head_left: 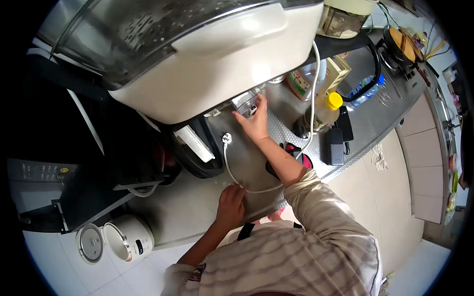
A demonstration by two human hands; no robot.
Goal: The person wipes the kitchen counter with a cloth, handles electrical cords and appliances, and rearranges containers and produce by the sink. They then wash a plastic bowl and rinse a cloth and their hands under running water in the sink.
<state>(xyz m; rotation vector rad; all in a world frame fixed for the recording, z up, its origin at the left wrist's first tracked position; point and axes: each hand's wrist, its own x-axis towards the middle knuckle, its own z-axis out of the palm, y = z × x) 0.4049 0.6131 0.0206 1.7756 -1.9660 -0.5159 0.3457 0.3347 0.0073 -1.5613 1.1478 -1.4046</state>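
Note:
My right hand (254,121) reaches under the large cream appliance (232,64), its thumb and fingers around a small clear-and-grey object (243,102) whose details are hard to make out. On the metal counter's front part, my left hand (230,204) has its fingers curled at a white cable (228,165). That cable ends in a white plug (226,138), lying on the counter between my two hands, and its other stretch runs right beneath my right forearm. Whether my left fingers pinch the cable is hard to tell.
Right of my right arm stand a yellow-capped bottle (326,111), a dark power bank (336,147) and a water bottle (363,91). A black tray-like container (200,153) is left of the plug. An open rice cooker (126,239) sits at the lower left.

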